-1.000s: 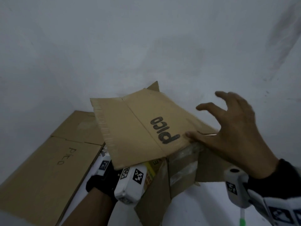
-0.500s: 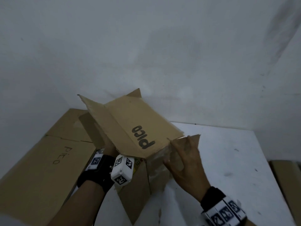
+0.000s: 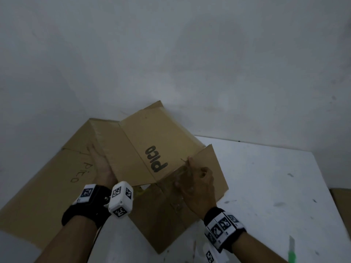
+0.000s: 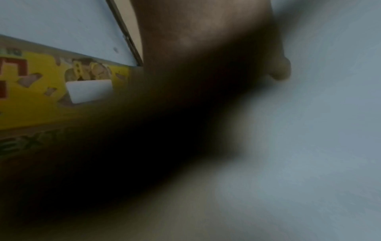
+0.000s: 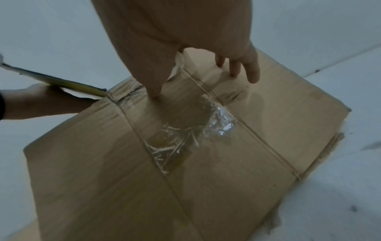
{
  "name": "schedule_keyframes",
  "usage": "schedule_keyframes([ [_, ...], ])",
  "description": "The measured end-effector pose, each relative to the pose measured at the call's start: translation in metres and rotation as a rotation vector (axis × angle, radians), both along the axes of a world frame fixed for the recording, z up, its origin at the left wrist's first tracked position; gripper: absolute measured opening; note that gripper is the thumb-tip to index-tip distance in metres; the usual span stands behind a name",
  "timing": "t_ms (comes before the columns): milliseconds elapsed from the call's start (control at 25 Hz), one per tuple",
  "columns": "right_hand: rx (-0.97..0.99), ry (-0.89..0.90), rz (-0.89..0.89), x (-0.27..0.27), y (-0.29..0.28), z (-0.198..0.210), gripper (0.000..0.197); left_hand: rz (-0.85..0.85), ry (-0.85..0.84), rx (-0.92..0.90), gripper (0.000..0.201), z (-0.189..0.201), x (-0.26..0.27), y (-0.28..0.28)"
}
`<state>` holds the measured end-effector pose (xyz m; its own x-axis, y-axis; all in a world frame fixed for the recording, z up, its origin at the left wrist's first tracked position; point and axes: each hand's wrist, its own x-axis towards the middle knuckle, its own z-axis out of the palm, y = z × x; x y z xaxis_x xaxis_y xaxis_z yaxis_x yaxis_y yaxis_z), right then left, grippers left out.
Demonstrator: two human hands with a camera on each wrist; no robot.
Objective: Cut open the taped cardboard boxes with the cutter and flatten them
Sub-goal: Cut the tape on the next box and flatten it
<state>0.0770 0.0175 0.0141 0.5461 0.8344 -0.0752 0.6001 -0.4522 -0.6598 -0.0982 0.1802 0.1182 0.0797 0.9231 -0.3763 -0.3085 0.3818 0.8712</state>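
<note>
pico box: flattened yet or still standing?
Half-collapsed, not flat. The pico box has its lettered panel sloping up off the table, gap beneath; left hand and right hand rest on it.

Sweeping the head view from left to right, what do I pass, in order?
flattened cardboard sheet → left hand → box panel lettered pico → right hand → blurred green object, perhaps the cutter → cardboard edge at the far right
</note>
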Motion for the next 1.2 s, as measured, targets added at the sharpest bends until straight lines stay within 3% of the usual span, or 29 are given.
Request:
schedule_keyframes([
  [40,-0.018,-0.059,0.004,0.000,0.002,-0.003,0.088,-0.010,-0.021,-0.004,0.061,0.001,-0.005,0.010],
  [160,-0.073,-0.117,0.035,-0.001,0.007,-0.005,0.086,-0.130,0.210,-0.103,0.028,-0.015,-0.020,0.040],
  [280,-0.147,-0.172,0.089,-0.002,0.009,-0.018,0.081,-0.183,0.386,-0.188,0.027,-0.040,-0.035,0.061],
  [440,-0.371,-0.146,0.176,0.001,0.006,-0.050,0.074,-0.196,0.646,-0.119,0.017,-0.077,-0.040,0.062],
  [600,-0.540,-0.048,0.281,0.014,-0.017,-0.085,0.081,-0.316,0.784,-0.091,0.048,-0.143,-0.042,0.062],
  [720,-0.562,-0.087,0.317,0.022,-0.028,-0.096,0.084,-0.366,0.975,-0.074,0.052,-0.178,-0.036,0.058],
  [880,-0.574,-0.092,0.349,0.028,-0.030,-0.101,0.085,-0.460,1.243,-0.216,0.106,-0.208,-0.030,0.053],
  [960,-0.584,-0.086,0.355,0.028,-0.029,-0.103,0.086,-0.466,1.231,-0.253,0.106,-0.229,-0.034,0.065],
  [1040,-0.592,-0.081,0.360,0.029,-0.029,-0.105,0.090,-0.444,1.064,-0.230,0.086,-0.234,-0.038,0.076],
  [1200,-0.618,-0.076,0.377,0.031,-0.029,-0.096,0.094,-0.339,0.694,-0.351,0.060,-0.184,-0.030,0.061],
])
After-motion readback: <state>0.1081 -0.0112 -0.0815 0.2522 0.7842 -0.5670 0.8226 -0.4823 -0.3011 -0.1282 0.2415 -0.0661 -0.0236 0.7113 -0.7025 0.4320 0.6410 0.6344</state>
